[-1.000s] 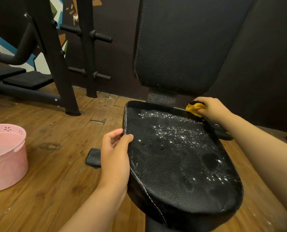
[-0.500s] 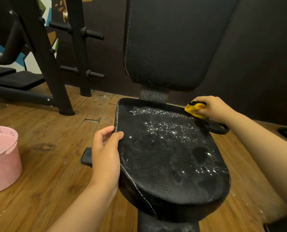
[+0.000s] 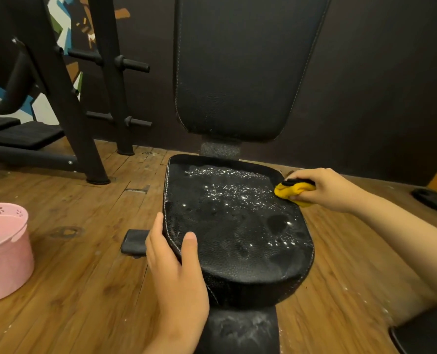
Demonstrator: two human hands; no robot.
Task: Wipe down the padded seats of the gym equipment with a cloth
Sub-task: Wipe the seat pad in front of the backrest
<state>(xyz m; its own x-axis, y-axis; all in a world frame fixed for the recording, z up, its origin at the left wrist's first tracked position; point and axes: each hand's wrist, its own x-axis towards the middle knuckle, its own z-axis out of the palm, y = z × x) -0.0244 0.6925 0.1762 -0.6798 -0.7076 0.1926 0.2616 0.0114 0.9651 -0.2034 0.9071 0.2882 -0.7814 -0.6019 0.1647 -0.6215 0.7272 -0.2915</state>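
The right hand [image 3: 327, 190] is clenched on a bunched yellow cloth [image 3: 292, 194], pressed to the far right edge of the black seat pad [image 3: 237, 251] — wet, with droplets [image 3: 237, 198] glinting between the hands. The left hand [image 3: 174, 267] clasps the pad's near left edge, thumb on top. Well left of it stands a pink bucket [image 3: 5, 264] (contents unclear).

The black grained padded leather seat [image 3: 237, 238] carries pale stitching and glittering white specks. The bunched yellow cloth [image 3: 292, 194] has a black patch. The round pink plastic tub [image 3: 5, 254] shows flower-shaped cut-outs. The wooden plank floor [image 3: 84, 277] is warm brown.
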